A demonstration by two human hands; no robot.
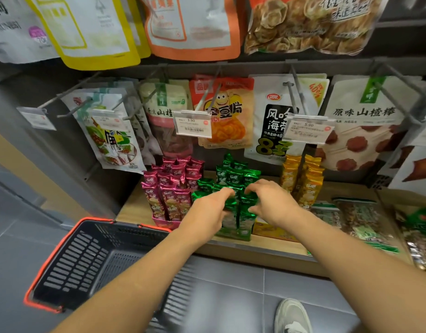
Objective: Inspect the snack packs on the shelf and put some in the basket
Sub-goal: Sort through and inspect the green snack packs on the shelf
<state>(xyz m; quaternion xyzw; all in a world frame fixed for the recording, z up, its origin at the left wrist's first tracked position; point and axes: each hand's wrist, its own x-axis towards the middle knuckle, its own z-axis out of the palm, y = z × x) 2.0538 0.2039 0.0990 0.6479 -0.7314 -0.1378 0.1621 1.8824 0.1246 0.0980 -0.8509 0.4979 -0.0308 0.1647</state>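
The green packs (pixel 233 176) are small, glossy foil sachets with crimped tops. They stand upright in tight rows in an open carton on the pale wooden shelf (pixel 132 207). Magenta packs (pixel 171 188) of the same shape stand just to their left and gold packs (pixel 303 181) to their right.

Both hands are at the front rows of the green packs. The left hand (pixel 207 212) has its fingers bent down among the sachet tops, and I cannot tell whether it grips any. The right hand (pixel 272 203) curls round the top of a green sachet, fingers above and thumb below.

The basket (pixel 70 239) sits on the grey tiled floor below and left of the shelf, under the left forearm. It is black slatted plastic with a red rim, and no packs show inside it.

Flat pouches hang from metal pegs above the shelf. One white pouch (pixel 365 111) reads 原味山楂棒. Price tags on the pegs show 3.90 (pixel 192 123) and 5.90 (pixel 308 128). A black-and-white pouch (pixel 274 116) carries a large yellow 8. The foil sachets bear small white lettering that is too small to read.
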